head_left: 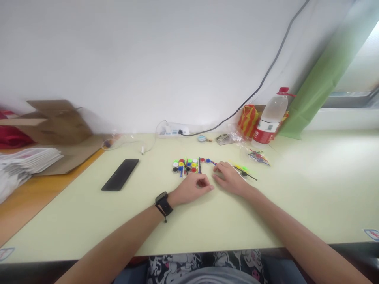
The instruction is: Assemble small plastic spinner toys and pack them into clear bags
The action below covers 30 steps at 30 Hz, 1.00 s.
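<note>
Both my hands rest on a pale green table [296,189], close together in the middle. My left hand [194,188], with a black watch on its wrist, is curled, fingers pinched; what it holds is too small to make out. My right hand [229,178] lies just right of it, fingers bent down against the table beside a blue stick. Right behind the hands lies a cluster of small coloured round pieces [186,165] with thin sticks among them. More sticks and a black round piece [244,172] lie right of my right hand.
A black phone [120,174] lies to the left. At the back are a white power strip [173,131] with cables, a water bottle [271,119], a striped orange bag [248,119], a small plastic packet [258,156]. Cardboard [59,122] and stacked papers [23,161] sit far left.
</note>
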### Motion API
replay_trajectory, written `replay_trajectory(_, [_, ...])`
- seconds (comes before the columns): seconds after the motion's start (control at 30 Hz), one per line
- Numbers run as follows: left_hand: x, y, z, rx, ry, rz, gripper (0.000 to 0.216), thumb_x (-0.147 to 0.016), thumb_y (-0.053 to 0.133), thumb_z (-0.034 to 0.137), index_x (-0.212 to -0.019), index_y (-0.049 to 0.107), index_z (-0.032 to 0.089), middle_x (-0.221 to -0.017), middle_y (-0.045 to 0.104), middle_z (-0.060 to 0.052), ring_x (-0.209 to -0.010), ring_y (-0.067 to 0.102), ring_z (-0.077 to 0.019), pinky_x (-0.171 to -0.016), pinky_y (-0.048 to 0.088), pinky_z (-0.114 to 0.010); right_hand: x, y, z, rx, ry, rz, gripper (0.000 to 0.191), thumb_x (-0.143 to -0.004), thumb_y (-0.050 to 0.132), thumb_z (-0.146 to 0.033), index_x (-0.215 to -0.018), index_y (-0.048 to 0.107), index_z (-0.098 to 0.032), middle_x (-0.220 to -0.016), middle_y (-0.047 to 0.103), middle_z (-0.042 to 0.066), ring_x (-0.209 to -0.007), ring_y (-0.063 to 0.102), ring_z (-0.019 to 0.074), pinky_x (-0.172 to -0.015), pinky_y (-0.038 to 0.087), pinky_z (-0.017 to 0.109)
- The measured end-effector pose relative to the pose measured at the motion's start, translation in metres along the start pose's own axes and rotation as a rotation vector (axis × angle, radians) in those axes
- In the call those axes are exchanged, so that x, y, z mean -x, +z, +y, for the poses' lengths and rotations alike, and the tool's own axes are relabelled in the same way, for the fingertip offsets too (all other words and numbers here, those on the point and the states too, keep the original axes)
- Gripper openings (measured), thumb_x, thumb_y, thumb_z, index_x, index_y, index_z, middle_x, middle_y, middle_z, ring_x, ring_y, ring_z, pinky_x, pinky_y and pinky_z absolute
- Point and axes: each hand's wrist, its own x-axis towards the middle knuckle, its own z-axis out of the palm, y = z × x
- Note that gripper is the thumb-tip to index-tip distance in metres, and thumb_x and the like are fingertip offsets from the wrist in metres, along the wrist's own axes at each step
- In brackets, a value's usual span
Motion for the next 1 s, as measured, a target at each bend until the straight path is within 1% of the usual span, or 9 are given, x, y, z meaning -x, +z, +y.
replay_trajectory(0.17, [0.000, 0.000, 0.001, -0.003, -0.005, 0.003, 0.025, -0.090, 0.069, 0.039, -0.079, 0.069, 0.017, -0.076, 0.071, -0.003, -0.071, 0.063, -0.0158, -0.065, 0.050, -0.027, -0.002, -0.003, -0.002, 0.018, 0.001, -0.021, 0.005, -0.092, 0.059, -0.023, -0.096, 0.057, -0.022, -0.096, 0.065, 0.007, -0.092, 0.059, 0.0255, -0.083, 0.047, 0.039])
replay_trajectory(0.33, [0.000, 0.000, 0.000, 0.001, -0.005, 0.002, 0.025, -0.090, 0.069, 0.039, -0.079, 0.069, 0.017, -0.077, 0.071, -0.003, -0.071, 0.063, -0.0157, -0.065, 0.050, -0.027, -0.003, -0.007, -0.004, -0.030, 0.021, -0.046, 0.003, -0.093, 0.057, -0.024, -0.091, 0.056, -0.022, -0.092, 0.065, 0.005, -0.084, 0.061, 0.0220, -0.077, 0.046, 0.035])
replay_trajectory(0.47, [0.000, 0.001, 0.000, 0.021, -0.005, 0.009, 0.025, -0.091, 0.068, 0.039, -0.080, 0.068, 0.017, -0.077, 0.071, -0.003, -0.072, 0.063, -0.0157, -0.067, 0.051, -0.027, -0.002, -0.012, -0.007, -0.076, 0.032, -0.049, 0.022, -0.095, 0.055, -0.030, -0.075, 0.051, -0.022, -0.078, 0.062, 0.002, -0.071, 0.056, 0.0185, -0.067, 0.041, 0.031])
replay_trajectory(0.57, [0.000, 0.001, -0.002, 0.042, 0.004, 0.022, 0.020, -0.090, 0.069, 0.037, -0.085, 0.068, 0.017, -0.080, 0.070, -0.003, -0.074, 0.064, -0.0161, -0.071, 0.052, -0.028, 0.000, -0.017, -0.012, -0.101, 0.052, -0.086, 0.038, -0.096, 0.055, -0.037, -0.063, 0.041, -0.022, -0.061, 0.049, -0.002, -0.060, 0.045, 0.0153, -0.058, 0.032, 0.029])
replay_trajectory(0.67, [-0.001, 0.000, -0.004, 0.012, 0.029, 0.054, 0.019, -0.087, 0.072, 0.034, -0.097, 0.069, 0.018, -0.088, 0.069, -0.004, -0.075, 0.062, -0.0158, -0.070, 0.051, -0.028, 0.003, -0.023, -0.016, -0.212, 0.079, -0.167, 0.049, -0.095, 0.057, -0.043, -0.058, 0.032, -0.022, -0.055, 0.032, -0.005, -0.054, 0.031, 0.0118, -0.053, 0.023, 0.028])
replay_trajectory(0.73, [-0.001, -0.001, -0.006, -0.050, 0.054, 0.094, 0.028, -0.083, 0.077, 0.033, -0.107, 0.069, 0.019, -0.096, 0.068, -0.005, -0.077, 0.059, -0.0159, -0.068, 0.049, -0.027, 0.004, -0.027, -0.020, -0.331, 0.105, -0.250, 0.054, -0.095, 0.058, -0.048, -0.058, 0.028, -0.022, -0.055, 0.024, -0.006, -0.053, 0.024, 0.0102, -0.052, 0.018, 0.029])
replay_trajectory(0.83, [-0.001, -0.002, -0.005, -0.143, 0.083, 0.132, 0.041, -0.080, 0.080, 0.032, -0.118, 0.068, 0.023, -0.107, 0.066, -0.005, -0.081, 0.055, -0.0170, -0.071, 0.046, -0.028, 0.004, -0.035, -0.026, -0.497, 0.142, -0.380, 0.060, -0.094, 0.061, -0.053, -0.058, 0.024, -0.022, -0.056, 0.018, -0.007, -0.053, 0.018, 0.0093, -0.051, 0.014, 0.029])
replay_trajectory(0.9, [-0.001, -0.003, -0.004, -0.177, 0.087, 0.121, 0.038, -0.083, 0.078, 0.034, -0.118, 0.069, 0.023, -0.110, 0.066, -0.006, -0.084, 0.056, -0.0182, -0.075, 0.046, -0.030, 0.003, -0.040, -0.029, -0.579, 0.166, -0.445, 0.062, -0.094, 0.062, -0.054, -0.057, 0.024, -0.022, -0.056, 0.016, -0.007, -0.052, 0.016, 0.0090, -0.051, 0.012, 0.030])
replay_trajectory(1.0, [0.001, -0.003, 0.000, -0.180, 0.100, 0.062, 0.027, -0.087, 0.075, 0.036, -0.111, 0.072, 0.023, -0.110, 0.066, -0.007, -0.091, 0.060, -0.0204, -0.081, 0.046, -0.032, 0.003, -0.047, -0.031, -0.663, 0.198, -0.518, 0.063, -0.093, 0.065, -0.056, -0.056, 0.025, -0.022, -0.056, 0.015, -0.008, -0.052, 0.014, 0.0087, -0.050, 0.010, 0.030])
